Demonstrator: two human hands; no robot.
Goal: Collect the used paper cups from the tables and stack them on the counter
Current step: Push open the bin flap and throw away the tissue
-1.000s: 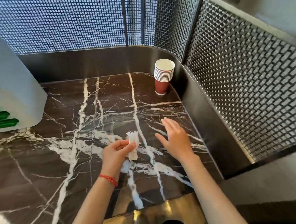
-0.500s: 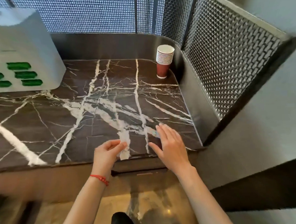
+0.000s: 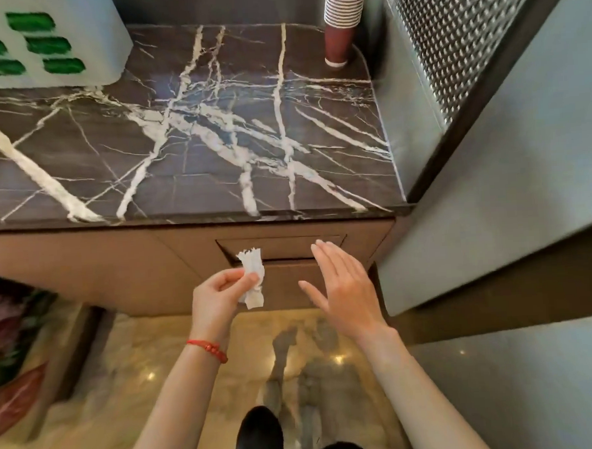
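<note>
So compared to a second ago the person has stepped back from the table [image 3: 189,182]: both hands were over the marble top then, and now they're down in front of the cabinet face, below the table edge. The left hand [image 3: 219,297] is pinching a crumpled white napkin [image 3: 253,278] between thumb and fingers, same scrap it had before. The right hand [image 3: 342,290] is spread wide, fingers straight, holding nothing, right next to a flap slot [image 3: 282,249] in the cabinet. My guess is that's a trash flap and the napkin is about to go in, so this is a side cleanup, not the cup job itself. The cups [image 3: 344,19] sit as one stack, upright, in the far right corner of the table by the mesh wall, well apart from both hands. I count roughly ten rims, but the top is cut off, so can't say exactly. One napkin, one stack, one white box [image 3: 82,39] with green slots at far left. Stacking looks done, at least for this batch.
</note>
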